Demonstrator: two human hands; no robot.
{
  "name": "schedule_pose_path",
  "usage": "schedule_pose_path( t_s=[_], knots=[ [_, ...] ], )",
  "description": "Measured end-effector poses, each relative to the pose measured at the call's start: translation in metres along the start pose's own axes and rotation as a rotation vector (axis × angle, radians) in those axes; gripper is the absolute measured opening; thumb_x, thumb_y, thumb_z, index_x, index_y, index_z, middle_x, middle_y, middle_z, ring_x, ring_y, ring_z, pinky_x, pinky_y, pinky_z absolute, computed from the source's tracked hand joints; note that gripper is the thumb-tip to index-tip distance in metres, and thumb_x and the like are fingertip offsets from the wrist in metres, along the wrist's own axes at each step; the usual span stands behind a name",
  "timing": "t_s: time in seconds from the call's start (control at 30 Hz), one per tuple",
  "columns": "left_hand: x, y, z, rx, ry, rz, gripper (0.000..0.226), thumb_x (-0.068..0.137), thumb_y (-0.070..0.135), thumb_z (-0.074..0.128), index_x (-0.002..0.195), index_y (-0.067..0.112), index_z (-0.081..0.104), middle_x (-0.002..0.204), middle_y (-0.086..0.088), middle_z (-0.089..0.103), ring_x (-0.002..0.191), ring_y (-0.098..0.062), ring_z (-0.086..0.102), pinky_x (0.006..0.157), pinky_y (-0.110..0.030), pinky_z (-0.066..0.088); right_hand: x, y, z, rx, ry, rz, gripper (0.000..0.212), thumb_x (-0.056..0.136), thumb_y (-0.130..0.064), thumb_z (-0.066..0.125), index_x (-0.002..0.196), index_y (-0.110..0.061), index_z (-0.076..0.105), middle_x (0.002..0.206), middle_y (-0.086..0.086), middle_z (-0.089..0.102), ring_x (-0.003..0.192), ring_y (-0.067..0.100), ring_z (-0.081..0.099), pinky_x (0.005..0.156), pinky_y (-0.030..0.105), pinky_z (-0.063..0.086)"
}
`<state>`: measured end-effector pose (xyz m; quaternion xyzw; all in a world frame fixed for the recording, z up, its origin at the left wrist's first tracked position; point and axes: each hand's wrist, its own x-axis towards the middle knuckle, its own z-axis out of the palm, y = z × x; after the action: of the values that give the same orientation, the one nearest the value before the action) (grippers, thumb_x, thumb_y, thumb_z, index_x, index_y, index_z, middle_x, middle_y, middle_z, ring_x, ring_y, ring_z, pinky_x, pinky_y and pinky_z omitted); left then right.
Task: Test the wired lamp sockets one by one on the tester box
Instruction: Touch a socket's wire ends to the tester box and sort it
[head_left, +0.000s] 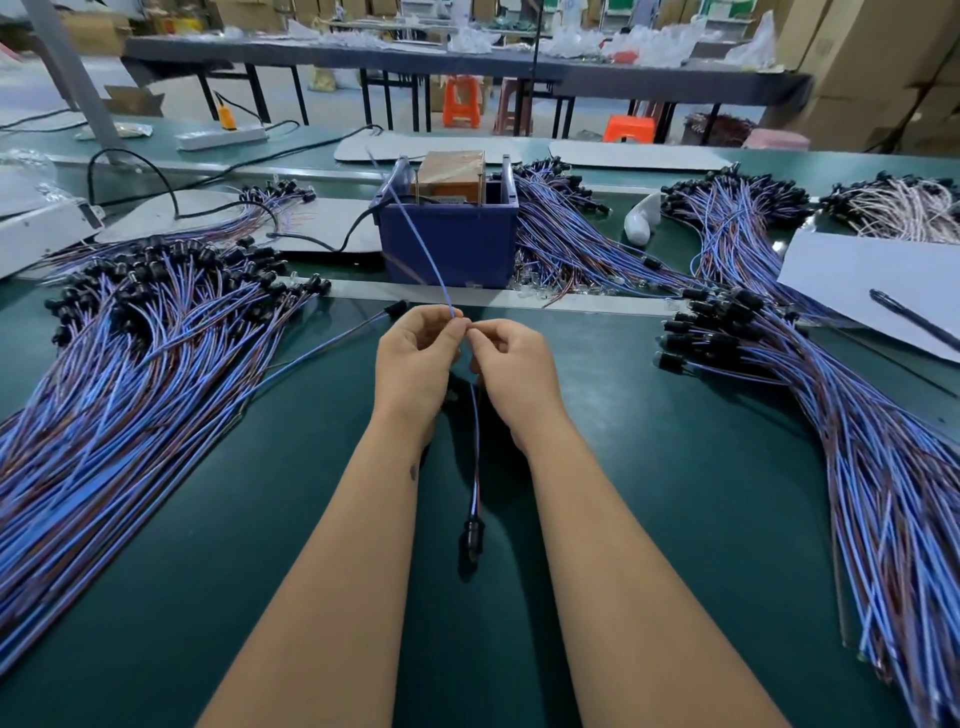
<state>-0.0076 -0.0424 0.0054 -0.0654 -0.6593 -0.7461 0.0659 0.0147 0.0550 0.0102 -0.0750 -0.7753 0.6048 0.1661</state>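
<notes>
My left hand (415, 364) and my right hand (511, 371) meet above the green table (623, 467), fingertips pinching the wires of one lamp socket. A blue wire (415, 244) rises from my left fingers toward the blue tester box (447, 244). The black socket (471, 535) hangs below my hands on its blue and red wires. A brown block (451, 171) sits inside the tester box.
A big pile of wired sockets (130, 353) lies on the left, another pile (831, 415) on the right, with more bundles behind the box. A single socket wire (332, 343) lies left of my hands. White sheet with a pen (883, 291) lies right. A power strip (223, 136) sits far left.
</notes>
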Motion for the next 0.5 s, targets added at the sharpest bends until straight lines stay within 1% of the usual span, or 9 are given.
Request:
schedule_pose_path(
  t_s=[0.07,0.13,0.17,0.23,0.27,0.33,0.4,0.43,0.5],
  knots=[
    [0.000,-0.002,-0.001,0.035,0.023,0.007,0.015,0.094,0.008,0.063,0.087,0.021,0.066,0.077,0.007,0.067,0.073,-0.006,0.060,0.076,-0.024,0.051,-0.002,0.001,-0.003,-0.084,-0.023,-0.034,0.015,0.095,-0.013,0.058,0.094,-0.013,0.073,0.083,0.000,0.069,0.076,0.012,0.059,0.075,0.031,0.050],
    [-0.001,-0.003,-0.002,0.055,-0.009,0.008,0.015,0.095,0.009,0.062,0.087,0.022,0.065,0.071,0.011,0.068,0.069,-0.003,0.060,0.076,-0.024,0.050,-0.004,0.002,-0.009,-0.124,-0.065,-0.062,0.016,0.095,-0.010,0.058,0.097,-0.009,0.073,0.085,0.000,0.068,0.077,0.010,0.058,0.073,0.024,0.047],
    [-0.002,-0.004,-0.001,0.051,-0.049,0.012,0.016,0.096,0.008,0.059,0.087,0.021,0.063,0.073,0.012,0.070,0.072,-0.005,0.062,0.078,-0.026,0.051,-0.005,0.002,-0.011,-0.122,-0.090,-0.069,0.016,0.095,-0.009,0.058,0.099,-0.008,0.073,0.086,-0.001,0.068,0.076,0.007,0.057,0.072,0.020,0.045],
    [-0.003,-0.003,0.001,0.041,-0.118,0.030,0.017,0.098,0.005,0.054,0.088,0.019,0.059,0.084,0.008,0.074,0.082,-0.011,0.066,0.084,-0.032,0.053,-0.008,0.001,-0.012,-0.082,-0.113,-0.079,0.016,0.095,-0.007,0.057,0.100,-0.007,0.072,0.084,-0.006,0.066,0.071,-0.003,0.056,0.070,0.015,0.043],
    [-0.003,-0.003,0.003,0.059,-0.117,0.045,0.018,0.099,0.006,0.053,0.089,0.020,0.057,0.088,0.006,0.073,0.084,-0.012,0.066,0.084,-0.034,0.053,-0.009,0.000,-0.011,-0.060,-0.097,-0.077,0.015,0.096,-0.007,0.056,0.098,-0.007,0.071,0.080,-0.009,0.064,0.068,-0.004,0.055,0.069,0.016,0.044],
    [-0.003,-0.003,0.003,0.114,-0.041,0.090,0.018,0.099,0.011,0.054,0.090,0.026,0.057,0.091,0.005,0.068,0.081,-0.009,0.063,0.079,-0.035,0.053,-0.009,0.001,-0.010,-0.018,-0.022,-0.052,0.014,0.096,-0.009,0.055,0.093,-0.010,0.068,0.071,-0.008,0.060,0.066,0.007,0.054,0.070,0.030,0.047],
    [-0.001,-0.002,0.001,0.147,0.093,0.146,0.016,0.099,0.017,0.056,0.091,0.031,0.057,0.097,-0.004,0.065,0.079,-0.010,0.062,0.073,-0.029,0.051,-0.008,0.002,-0.012,0.060,0.070,-0.015,0.015,0.097,-0.011,0.052,0.090,-0.013,0.065,0.067,-0.003,0.058,0.065,0.014,0.052,0.069,0.037,0.048],
    [0.000,-0.001,-0.001,0.155,0.166,0.174,0.015,0.099,0.019,0.055,0.092,0.032,0.057,0.100,-0.007,0.064,0.079,-0.012,0.062,0.072,-0.026,0.050,-0.008,0.002,-0.014,0.106,0.120,0.001,0.016,0.097,-0.011,0.051,0.088,-0.015,0.064,0.064,-0.002,0.057,0.063,0.014,0.052,0.067,0.038,0.048],
    [0.001,0.000,-0.004,0.136,0.262,0.170,0.015,0.101,0.019,0.051,0.092,0.031,0.054,0.093,0.000,0.068,0.075,-0.012,0.066,0.070,-0.025,0.053,-0.006,0.001,-0.019,0.194,0.214,0.016,0.017,0.098,-0.013,0.051,0.086,-0.019,0.060,0.057,-0.004,0.056,0.054,0.012,0.049,0.057,0.033,0.046]
  ],
)
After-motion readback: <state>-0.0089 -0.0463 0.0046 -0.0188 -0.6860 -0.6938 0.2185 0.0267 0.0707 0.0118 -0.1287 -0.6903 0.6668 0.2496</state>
